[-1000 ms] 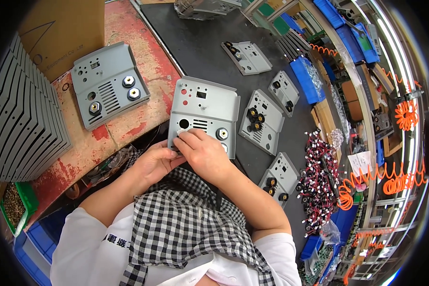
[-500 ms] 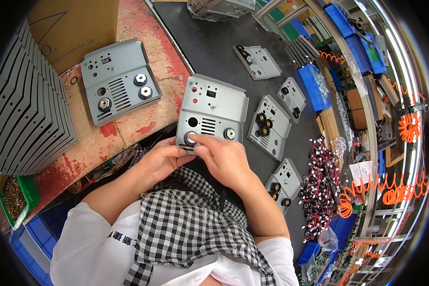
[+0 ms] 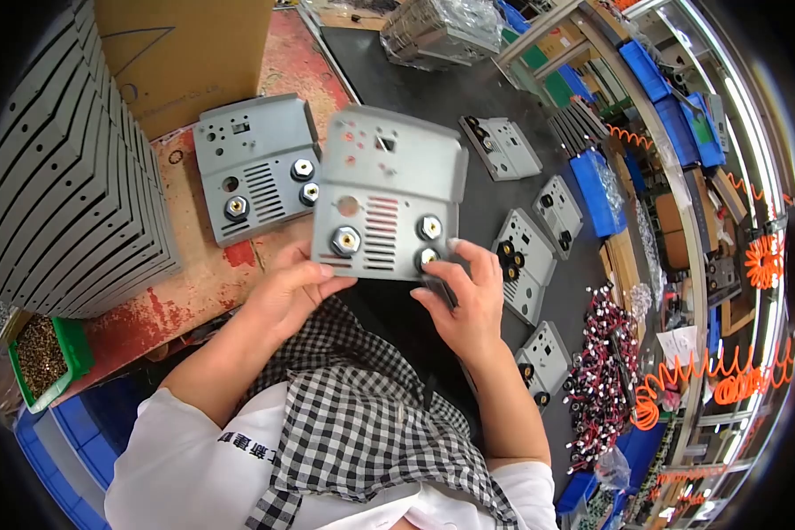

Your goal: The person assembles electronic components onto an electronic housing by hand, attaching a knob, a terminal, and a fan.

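A grey sheet-metal panel (image 3: 389,194) with slots and holes is held up in front of me, slightly blurred. My left hand (image 3: 290,287) pinches its lower left corner between thumb and fingers. Three hex nuts sit on brass-centred sockets in the panel. At the lower right one, the hex nut (image 3: 427,258), are the fingertips of my right hand (image 3: 470,305), whose thumb lies below the panel's edge. A second panel (image 3: 261,168), also fitted with three nuts, rests on the worn red bench to the left, partly behind the held one.
Stacked bare panels (image 3: 79,177) stand at left, beside a cardboard box (image 3: 185,62). Below is a green bin (image 3: 75,349) of small brass parts. Panels with black knobs (image 3: 526,265) lie on the dark mat, near a heap of red-black wires (image 3: 601,389) and a blue tray (image 3: 596,190).
The held panel has been raised and tilted. My right hand has moved from the lower left nut to the lower right one, where a nut now shows. The view has shifted slightly.
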Demonstrator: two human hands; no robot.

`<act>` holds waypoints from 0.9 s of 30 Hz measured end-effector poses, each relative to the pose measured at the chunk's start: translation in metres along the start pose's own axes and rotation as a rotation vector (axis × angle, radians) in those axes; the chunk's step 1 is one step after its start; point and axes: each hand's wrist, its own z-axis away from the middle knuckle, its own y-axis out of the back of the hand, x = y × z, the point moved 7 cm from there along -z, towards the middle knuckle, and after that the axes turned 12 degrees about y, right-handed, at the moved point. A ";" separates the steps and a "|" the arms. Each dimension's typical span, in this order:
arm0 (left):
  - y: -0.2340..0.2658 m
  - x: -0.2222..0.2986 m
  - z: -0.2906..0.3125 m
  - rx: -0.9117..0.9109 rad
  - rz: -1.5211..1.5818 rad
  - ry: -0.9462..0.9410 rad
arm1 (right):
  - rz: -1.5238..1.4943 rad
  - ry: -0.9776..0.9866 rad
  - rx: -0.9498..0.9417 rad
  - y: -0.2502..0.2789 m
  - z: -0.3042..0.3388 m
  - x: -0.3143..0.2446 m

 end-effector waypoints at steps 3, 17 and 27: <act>-0.006 0.043 0.017 0.065 -0.127 -0.242 | -0.036 0.037 0.163 -0.012 -0.009 0.007; 0.063 0.095 0.061 0.668 -0.729 -0.768 | -0.389 0.018 0.080 -0.116 -0.087 -0.001; 0.054 0.090 0.063 0.718 -0.837 -0.947 | -0.214 -0.032 0.020 -0.081 -0.029 0.009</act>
